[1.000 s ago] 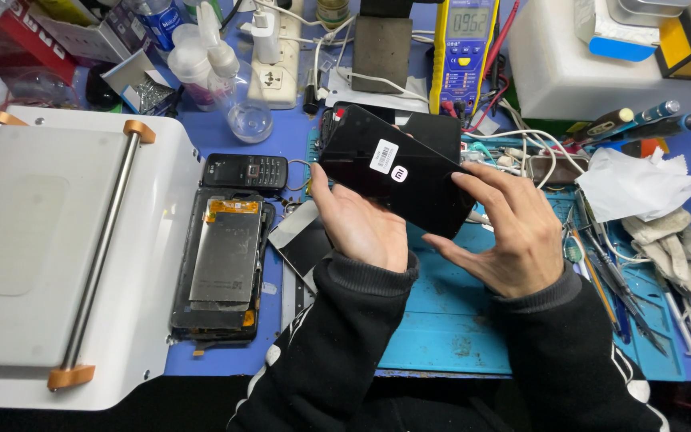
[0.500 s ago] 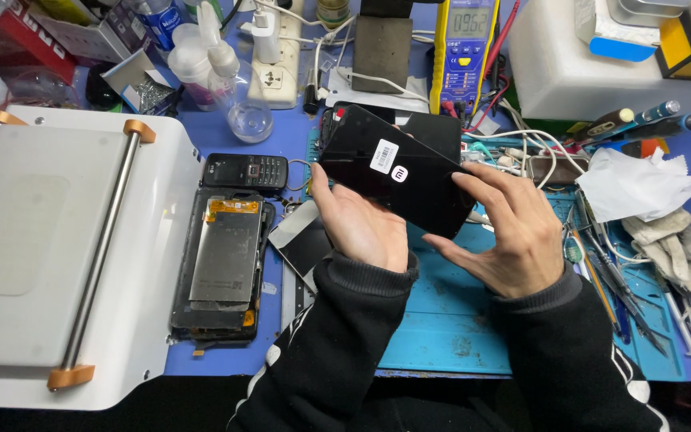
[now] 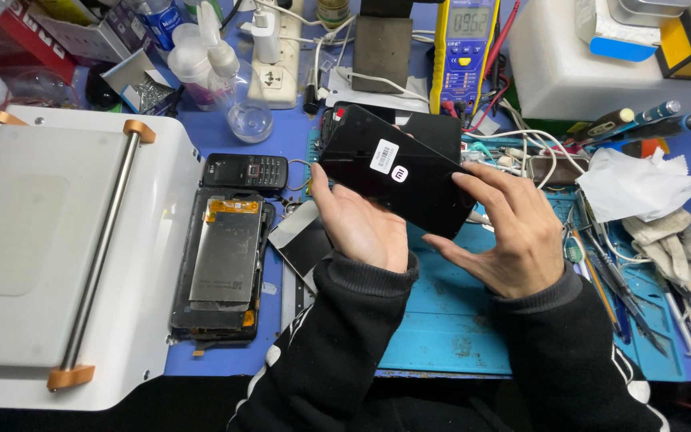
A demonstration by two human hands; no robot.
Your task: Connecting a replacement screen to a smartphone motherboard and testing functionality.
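Head view: your left hand (image 3: pixel 361 228) and right hand (image 3: pixel 513 236) both clasp the black phone (image 3: pixel 397 172), white sticker (image 3: pixel 383 155) up.

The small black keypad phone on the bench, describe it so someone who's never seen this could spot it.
Start at the big white machine on the left. Just off its upper right edge, on the blue bench, lies the keypad phone. Unlike the opened phone below it, it is small, closed, and shows rows of buttons.

A blue tabletop (image 3: pixel 281 152) fills the view, evenly lit from above. A teal work mat (image 3: pixel 449 320) covers its near middle. The tabletop's near edge drops into dark shadow.
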